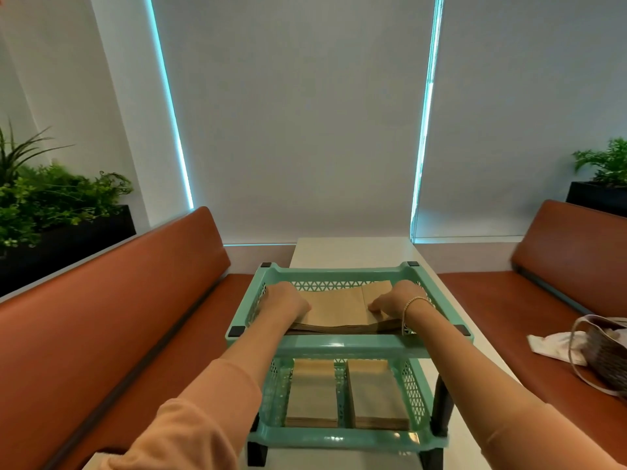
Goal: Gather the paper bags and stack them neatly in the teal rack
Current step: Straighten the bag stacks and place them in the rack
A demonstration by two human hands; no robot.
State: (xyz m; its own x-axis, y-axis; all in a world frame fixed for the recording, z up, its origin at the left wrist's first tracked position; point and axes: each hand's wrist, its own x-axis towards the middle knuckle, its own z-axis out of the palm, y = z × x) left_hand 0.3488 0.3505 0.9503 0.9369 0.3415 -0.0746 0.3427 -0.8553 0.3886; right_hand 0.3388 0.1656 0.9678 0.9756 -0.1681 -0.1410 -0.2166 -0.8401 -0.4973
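Head view: we see the teal rack (349, 344) at lower centre of the frame, standing on a pale surface (353, 251) that runs up the middle. Both hands are in the top tier. Our left hand (285, 300), left of centre, lies on the left end of the stack of paper bags (339, 308), fingers bent down over it; whether that grip is clamped on the bags we cannot tell. Our right hand (395, 298), with a bracelet (412, 305) at the wrist, has its fingertips pressed on the stack's right part, fingers curled, and the grip state there is unclear too. The stack's front edge overhangs the tier's front rim. Lower tier, bottom centre: two more bag stacks (312, 391) side by side. Orange benches (135, 300) flank the surface; a woven bag (607, 357) and white cloth (553, 344) sit on the right one. Plants (51, 198) at far left and far right.
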